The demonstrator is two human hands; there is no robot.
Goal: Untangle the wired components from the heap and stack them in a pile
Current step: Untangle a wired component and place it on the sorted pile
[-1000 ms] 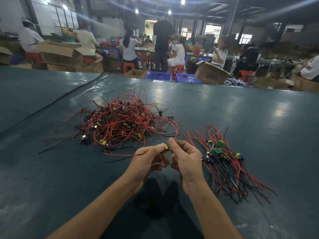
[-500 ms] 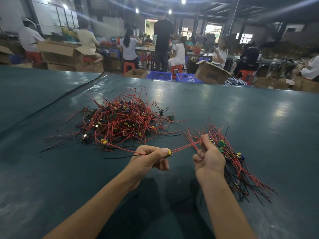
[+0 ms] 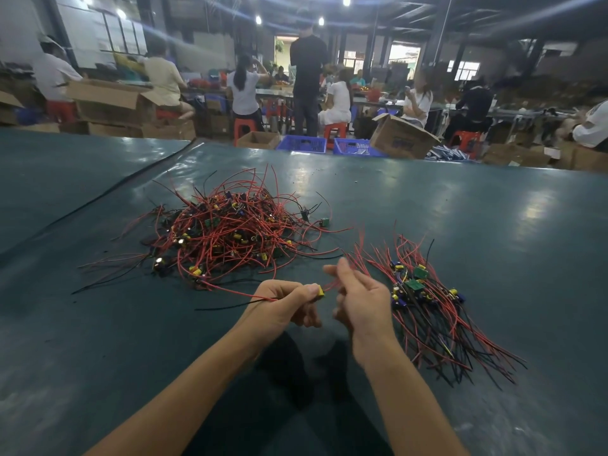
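Wired parts are lying tangled in a big red heap (image 3: 227, 232) on the green tabletop (image 3: 477, 225), at about 11 o'clock from the hands. Little yellow, green and blue bits are sitting mixed in it. A neater pile (image 3: 431, 311) is lying at 3 o'clock, just beside the right hand (image 3: 360, 299), with its wires fanning out toward 5 o'clock.

The left hand (image 3: 283, 304) is holding one component (image 3: 318, 289) a little above the tabletop, between the heap and the pile. Its fingers (image 3: 307, 319) are curling in, and the thumb and first finger are pinching the small yellow part. A black wire (image 3: 223, 306) and a red one are trailing out of that fist toward 9 o'clock.

Another red wire (image 3: 330, 284) is running from the yellow part toward 3 o'clock into the right hand, whose fingers are bending in and pinching it.

At 12 o'clock, past the far edge of the tabletop, people are sitting on red stools (image 3: 332, 130) by brown boxes (image 3: 403, 136) and blue baskets (image 3: 302, 144).
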